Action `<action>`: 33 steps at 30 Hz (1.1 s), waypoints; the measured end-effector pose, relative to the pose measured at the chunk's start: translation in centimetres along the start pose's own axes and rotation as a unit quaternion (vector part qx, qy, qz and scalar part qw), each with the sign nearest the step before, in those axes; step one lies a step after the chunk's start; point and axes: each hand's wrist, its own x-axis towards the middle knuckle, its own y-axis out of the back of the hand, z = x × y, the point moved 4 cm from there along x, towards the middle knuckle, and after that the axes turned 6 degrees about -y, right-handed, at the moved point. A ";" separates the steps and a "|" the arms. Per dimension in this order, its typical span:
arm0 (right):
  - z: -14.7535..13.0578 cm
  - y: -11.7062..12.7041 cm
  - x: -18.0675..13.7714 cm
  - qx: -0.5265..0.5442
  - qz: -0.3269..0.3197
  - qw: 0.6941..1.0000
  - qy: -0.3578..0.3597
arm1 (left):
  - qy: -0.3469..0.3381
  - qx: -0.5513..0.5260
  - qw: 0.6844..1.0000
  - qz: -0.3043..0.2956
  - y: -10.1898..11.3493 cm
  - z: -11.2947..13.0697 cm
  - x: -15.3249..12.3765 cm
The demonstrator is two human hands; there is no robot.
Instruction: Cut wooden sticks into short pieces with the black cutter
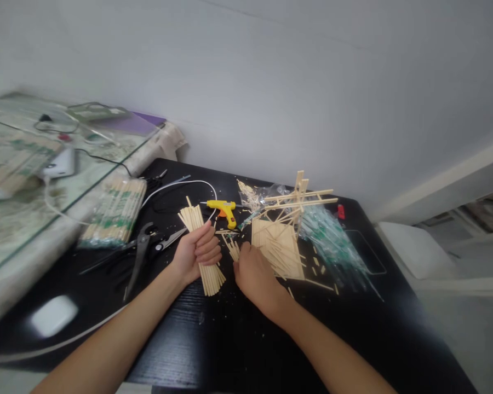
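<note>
The left hand (195, 256) is gripping a bundle of sticks (200, 249) mid-tabletop (213, 350); the right hand (255, 273), curled, is touching loose sticks (232, 249) beside it.

Soft even daylight; edges blurred and warped.

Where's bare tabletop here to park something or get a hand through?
Bare: black table along its near edge, this side of the left hand with its stick bundle and the right hand; also the near-right corner below the plastic wrappers. Crowded: back strip, with pliers, glue gun, stick frame.
</note>
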 end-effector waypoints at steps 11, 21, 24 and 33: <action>0.5 0.6 0.8 0.030 -0.036 0.999 0.009 | 0.006 0.015 1.000 0.003 0.6 -0.3 0.4; -0.7 0.2 0.4 -0.051 -0.021 0.996 0.065 | 0.017 0.029 0.999 0.016 1.0 -0.7 0.6; -1.1 0.5 0.1 -0.071 -0.025 0.995 0.071 | 0.017 0.032 0.999 0.021 1.1 -0.7 0.7; -0.4 0.3 -1.0 -0.112 0.036 0.990 0.081 | 0.015 0.037 0.999 0.034 1.4 -0.8 0.7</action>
